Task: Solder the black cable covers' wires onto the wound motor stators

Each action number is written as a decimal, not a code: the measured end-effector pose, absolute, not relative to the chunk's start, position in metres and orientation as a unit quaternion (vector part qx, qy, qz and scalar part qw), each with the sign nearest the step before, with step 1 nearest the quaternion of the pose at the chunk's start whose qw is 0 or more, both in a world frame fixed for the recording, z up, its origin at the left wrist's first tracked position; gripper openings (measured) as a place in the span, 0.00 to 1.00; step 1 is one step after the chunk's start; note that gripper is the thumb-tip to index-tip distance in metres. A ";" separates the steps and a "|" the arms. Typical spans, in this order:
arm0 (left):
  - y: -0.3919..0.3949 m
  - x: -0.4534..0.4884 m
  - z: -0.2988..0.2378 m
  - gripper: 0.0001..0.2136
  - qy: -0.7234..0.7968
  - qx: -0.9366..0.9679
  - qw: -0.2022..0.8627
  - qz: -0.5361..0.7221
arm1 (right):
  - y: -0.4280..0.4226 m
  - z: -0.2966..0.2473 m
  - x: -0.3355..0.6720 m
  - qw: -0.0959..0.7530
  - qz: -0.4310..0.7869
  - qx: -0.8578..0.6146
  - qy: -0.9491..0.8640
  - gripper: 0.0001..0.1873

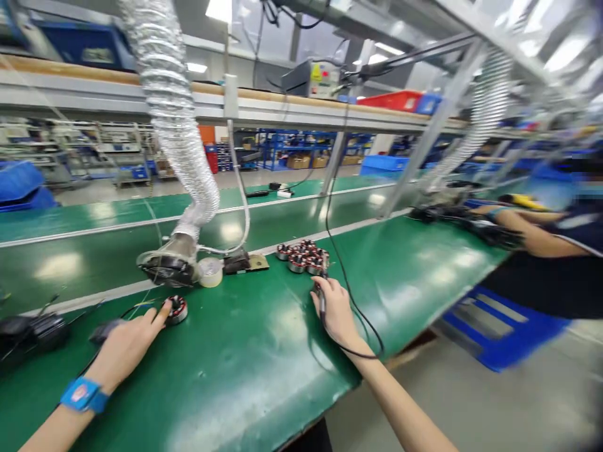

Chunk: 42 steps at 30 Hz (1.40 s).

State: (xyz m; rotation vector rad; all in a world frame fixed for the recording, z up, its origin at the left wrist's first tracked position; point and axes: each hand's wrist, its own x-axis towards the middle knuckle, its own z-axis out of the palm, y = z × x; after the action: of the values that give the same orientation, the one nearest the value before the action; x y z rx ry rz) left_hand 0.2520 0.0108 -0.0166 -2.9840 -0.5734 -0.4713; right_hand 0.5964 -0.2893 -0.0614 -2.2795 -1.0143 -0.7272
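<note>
My left hand [129, 348], with a blue band on its wrist, reaches to a small round motor part [177, 310] on the green bench. Its fingertips press against the left rim of this silver, red and black ring; the thumb is hard to make out. In my right hand [336, 309] is a slim corded tool that looks like a soldering iron [322, 300], fingers closed round it. Its tip is not clearly seen. A black cord [351, 347] loops over my right wrist. Just beyond stands a cluster of several similar motor parts [304, 256].
A silver fume hose [176, 125] hangs down to a dark hood [172, 267]. Beside it are a tape roll [210, 272] and a brown pad [258, 262]. Black parts [35, 333] lie at left. A co-worker's arm [532, 232] reaches over cables [471, 223] at right.
</note>
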 end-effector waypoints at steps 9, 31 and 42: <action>-0.027 0.214 0.007 0.15 -0.277 -0.926 -0.194 -0.166 | -0.255 -0.058 0.480 0.437 -0.115 -0.700 -0.554 0.13; -0.049 0.223 -0.019 0.19 -0.268 -0.889 -0.329 -0.169 | -0.176 -0.050 0.348 0.309 -0.181 -0.747 -0.560 0.25; -0.041 0.223 -0.025 0.20 -0.247 -0.853 -0.430 -0.163 | -0.189 -0.029 0.389 0.398 0.116 -0.606 -0.679 0.31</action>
State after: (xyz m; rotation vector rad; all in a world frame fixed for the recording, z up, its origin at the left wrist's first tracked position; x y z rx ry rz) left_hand 0.2230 -0.0411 -0.0246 -3.8072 -1.1034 -0.7280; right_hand 0.3887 -0.1889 -0.0294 -1.5345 -1.7188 0.2935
